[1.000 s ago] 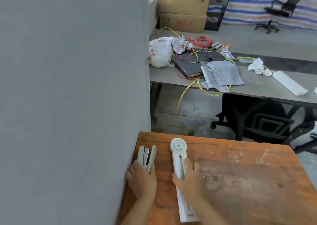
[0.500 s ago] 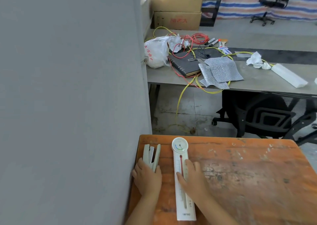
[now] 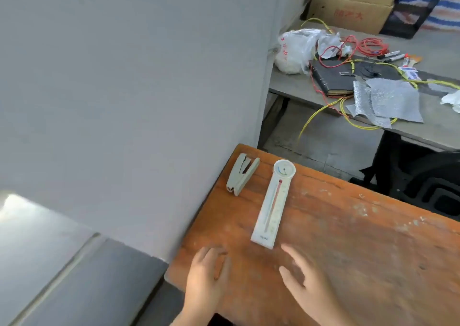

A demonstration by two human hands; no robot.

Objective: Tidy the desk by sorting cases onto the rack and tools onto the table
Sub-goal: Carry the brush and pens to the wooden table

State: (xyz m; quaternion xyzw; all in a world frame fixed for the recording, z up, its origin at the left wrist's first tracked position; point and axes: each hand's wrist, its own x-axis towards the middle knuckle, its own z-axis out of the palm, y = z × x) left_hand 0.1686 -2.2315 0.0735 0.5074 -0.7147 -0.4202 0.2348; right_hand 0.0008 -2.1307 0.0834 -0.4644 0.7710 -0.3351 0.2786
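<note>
A pale grey stapler [image 3: 242, 177] lies at the far left corner of the worn wooden table [image 3: 348, 238], close to the grey wall. Right of it lies a long white thermometer [image 3: 273, 204] with a round dial at its far end. My left hand [image 3: 207, 274] hovers over the table's near left part, fingers apart, holding nothing. My right hand [image 3: 307, 282] is just below the thermometer's near end, open and apart from it.
A grey partition wall [image 3: 137, 89] rises along the table's left side. Beyond a gap of floor stands a grey desk [image 3: 428, 131] with a plastic bag [image 3: 295, 52], a black notebook [image 3: 333, 77], red and yellow cables and silver sheets. Cardboard boxes [image 3: 348, 9] are behind. A black chair [image 3: 428, 184] stands at the right.
Both hands let go and drew back toward me: the left off the stapler, the right off the thermometer. The camera turned left and down.
</note>
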